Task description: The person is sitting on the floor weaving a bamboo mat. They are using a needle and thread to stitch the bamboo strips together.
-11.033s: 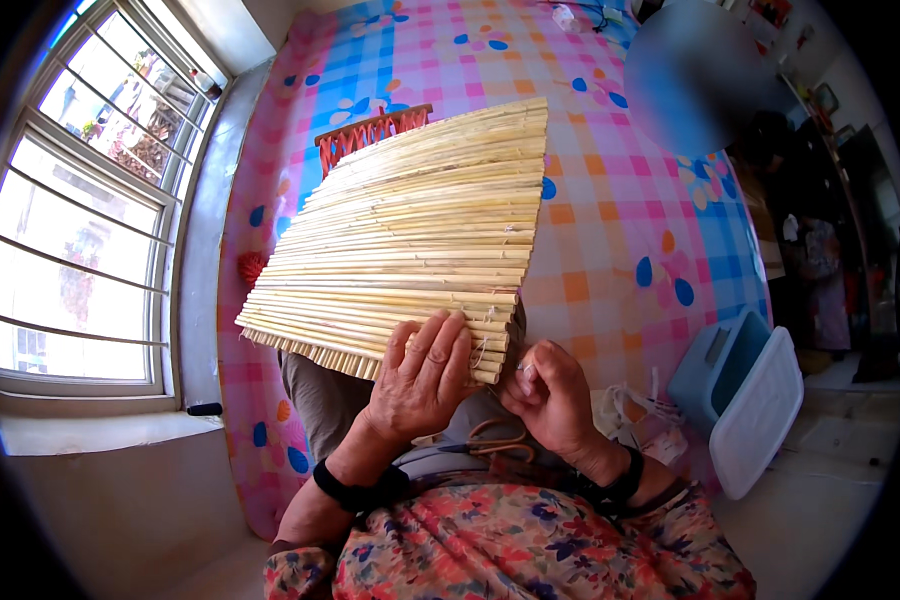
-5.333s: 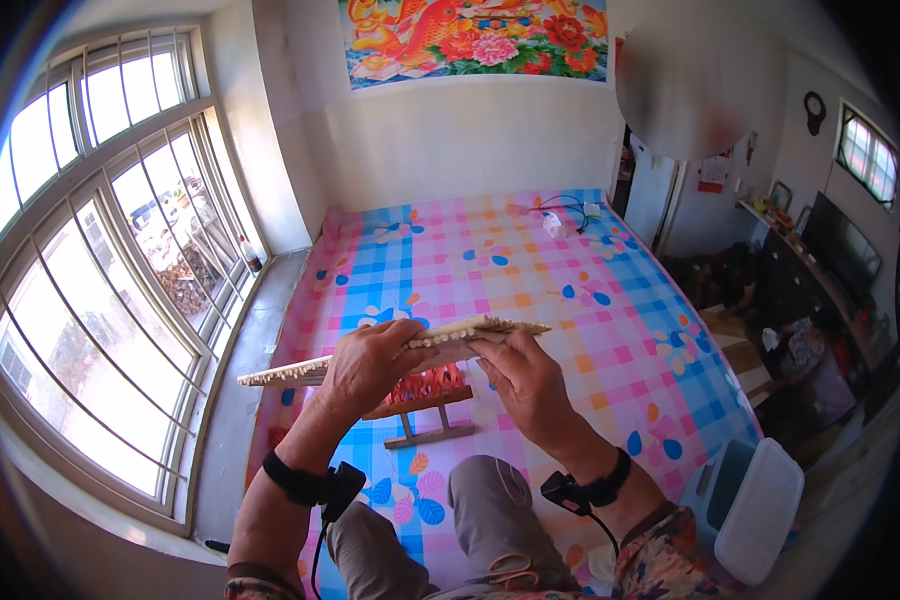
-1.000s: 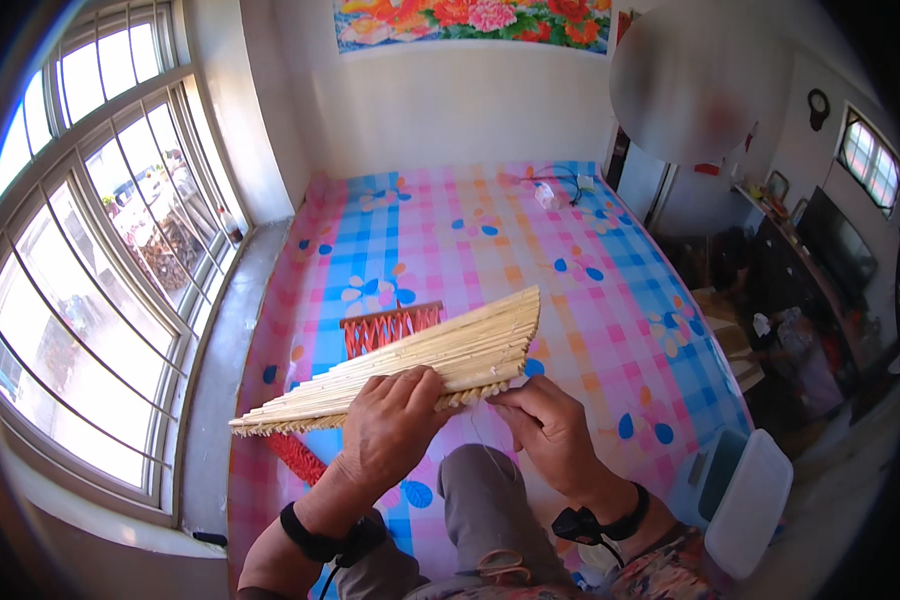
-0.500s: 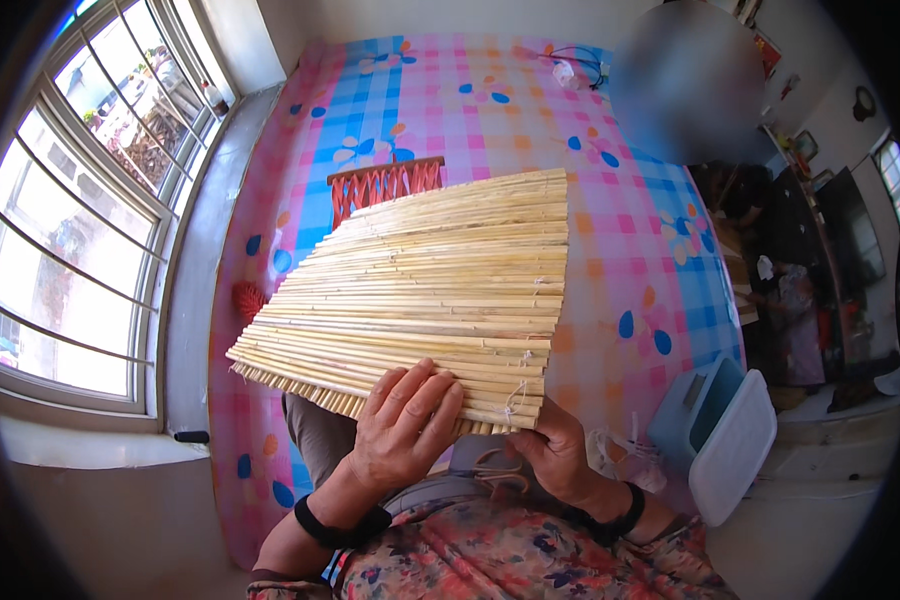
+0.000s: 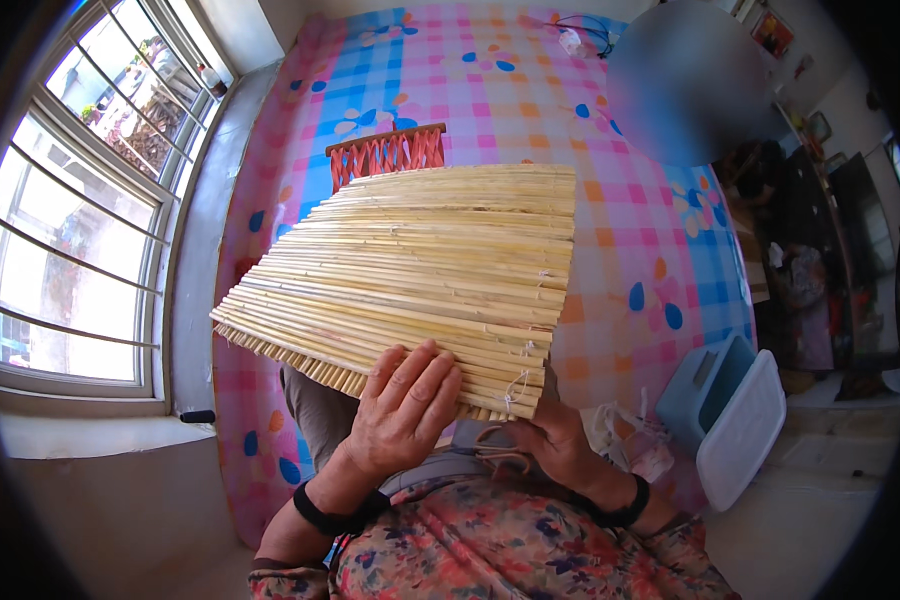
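The left hand [image 5: 402, 412] holds the near edge of the stick mat [image 5: 400, 260], which stretches ahead, sticks [image 5: 440, 298] running left to right; the right hand [image 5: 562, 448] is nearer the knotted string [image 5: 511, 396], grip impossible to tell

This is someone's home. A flowered cover [image 5: 610, 290] spreads beside a barred window [image 5: 80, 260], across from a TV [image 5: 863, 220].

I see the bare left hand [image 5: 402, 415] gripping a pale-yellow slatted reed mat [image 5: 420, 260]. The bare right hand [image 5: 564, 448] meets its near right corner.
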A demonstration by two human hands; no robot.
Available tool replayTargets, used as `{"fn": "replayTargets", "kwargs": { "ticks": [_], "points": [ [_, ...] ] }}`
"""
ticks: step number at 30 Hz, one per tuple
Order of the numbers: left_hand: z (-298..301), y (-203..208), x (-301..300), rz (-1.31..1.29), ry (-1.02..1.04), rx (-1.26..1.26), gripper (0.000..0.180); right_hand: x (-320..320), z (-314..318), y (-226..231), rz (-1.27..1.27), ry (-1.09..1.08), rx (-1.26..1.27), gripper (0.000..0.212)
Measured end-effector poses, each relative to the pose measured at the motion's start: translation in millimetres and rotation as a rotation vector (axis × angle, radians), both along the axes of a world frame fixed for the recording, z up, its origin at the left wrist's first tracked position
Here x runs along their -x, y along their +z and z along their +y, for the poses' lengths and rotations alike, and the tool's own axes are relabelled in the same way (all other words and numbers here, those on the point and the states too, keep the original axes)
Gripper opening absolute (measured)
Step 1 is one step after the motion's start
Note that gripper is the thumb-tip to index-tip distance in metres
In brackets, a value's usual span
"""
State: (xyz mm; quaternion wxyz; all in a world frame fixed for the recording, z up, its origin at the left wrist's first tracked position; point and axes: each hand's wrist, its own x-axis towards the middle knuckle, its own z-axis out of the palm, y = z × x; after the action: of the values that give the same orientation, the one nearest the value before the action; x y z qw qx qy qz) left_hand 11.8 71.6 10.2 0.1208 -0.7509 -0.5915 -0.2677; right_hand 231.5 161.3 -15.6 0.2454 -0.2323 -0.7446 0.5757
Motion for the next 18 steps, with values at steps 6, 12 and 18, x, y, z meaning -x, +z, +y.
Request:
{"fn": "replayTargets", "kwargs": {
  "ticks": [6,12,18],
  "points": [
    [1,0,0,-0.003,0.0,0.019,0.037,-10,-3,-5,-0.125,0.033,0.17,0.029],
    [3,4,1,-0.008,0.006,0.009,0.034,-16,-4,-14,-0.162,0.026,0.167,0.018],
    [1,3,2,-0.004,0.02,0.003,0.03,-7,-7,-9,-0.014,-0.039,-0.093,0.014]
  ]
}}
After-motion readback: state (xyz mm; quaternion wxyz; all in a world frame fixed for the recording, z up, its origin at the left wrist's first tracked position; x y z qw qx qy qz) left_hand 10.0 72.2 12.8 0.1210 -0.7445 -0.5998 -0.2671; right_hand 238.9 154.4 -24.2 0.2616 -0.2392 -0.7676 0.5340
